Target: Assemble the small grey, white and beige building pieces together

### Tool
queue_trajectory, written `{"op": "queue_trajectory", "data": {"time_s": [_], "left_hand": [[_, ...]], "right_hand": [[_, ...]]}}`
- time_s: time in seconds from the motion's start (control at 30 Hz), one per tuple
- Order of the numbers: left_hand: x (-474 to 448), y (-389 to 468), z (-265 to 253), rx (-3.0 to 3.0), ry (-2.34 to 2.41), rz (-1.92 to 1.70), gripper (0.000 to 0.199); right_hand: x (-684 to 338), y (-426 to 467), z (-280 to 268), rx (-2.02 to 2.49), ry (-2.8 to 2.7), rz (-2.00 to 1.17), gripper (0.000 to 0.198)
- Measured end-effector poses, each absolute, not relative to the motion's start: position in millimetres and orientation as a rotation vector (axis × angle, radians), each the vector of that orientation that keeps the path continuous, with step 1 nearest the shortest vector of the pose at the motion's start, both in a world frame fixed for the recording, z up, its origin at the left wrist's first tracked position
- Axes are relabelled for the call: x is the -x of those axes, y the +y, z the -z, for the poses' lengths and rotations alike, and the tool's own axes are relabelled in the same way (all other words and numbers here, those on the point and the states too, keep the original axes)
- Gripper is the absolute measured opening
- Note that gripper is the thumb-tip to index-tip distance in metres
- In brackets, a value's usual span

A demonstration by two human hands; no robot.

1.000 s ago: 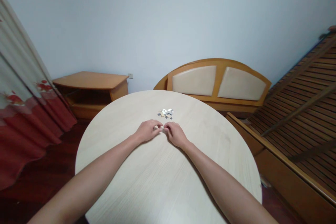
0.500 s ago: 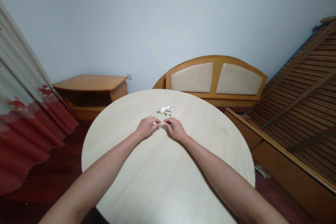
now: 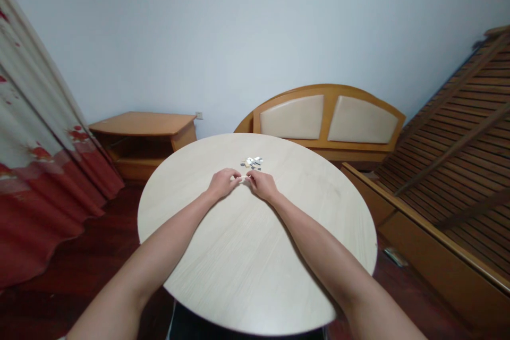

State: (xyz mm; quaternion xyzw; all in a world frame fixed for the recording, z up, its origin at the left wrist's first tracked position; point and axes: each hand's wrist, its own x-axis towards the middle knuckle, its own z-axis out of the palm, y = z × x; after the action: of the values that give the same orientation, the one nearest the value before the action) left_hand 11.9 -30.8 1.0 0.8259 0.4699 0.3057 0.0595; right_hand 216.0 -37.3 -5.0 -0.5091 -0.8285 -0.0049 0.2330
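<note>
Between my two hands is a small pale piece (image 3: 243, 177), too small and too covered by fingers to name more closely. My left hand (image 3: 223, 183) pinches its left end between thumb and fingers. At the right end, my right hand (image 3: 262, 185) grips it the same way. Both hands are low over the round pale wooden table (image 3: 247, 255). Just beyond the fingertips lies a loose pile of small flat pieces (image 3: 253, 162), some white or shiny, some dark grey, some tan.
A wooden cabinet (image 3: 147, 123) with an open shelf stands behind the table on the left, near a red and white curtain (image 3: 43, 170). A headboard (image 3: 326, 143) leans on the back wall. At right are a wooden bed frame (image 3: 430, 239) and slatted panel (image 3: 458, 154).
The view has shifted slightly, so the table's near edge now shows. Both hands keep hold of the pale piece, with small changes in the fingers.
</note>
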Motion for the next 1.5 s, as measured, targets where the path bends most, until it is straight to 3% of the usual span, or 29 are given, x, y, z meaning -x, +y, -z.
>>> {"op": "queue_trajectory", "data": {"time_s": [1.5], "left_hand": [[-14.3, -34.4, -3.6, -2.544, 1.389, -0.909, 0.024]], "right_hand": [[-224.1, -45.1, 3.1, 1.375, -2.197, -0.103, 0.025]]}}
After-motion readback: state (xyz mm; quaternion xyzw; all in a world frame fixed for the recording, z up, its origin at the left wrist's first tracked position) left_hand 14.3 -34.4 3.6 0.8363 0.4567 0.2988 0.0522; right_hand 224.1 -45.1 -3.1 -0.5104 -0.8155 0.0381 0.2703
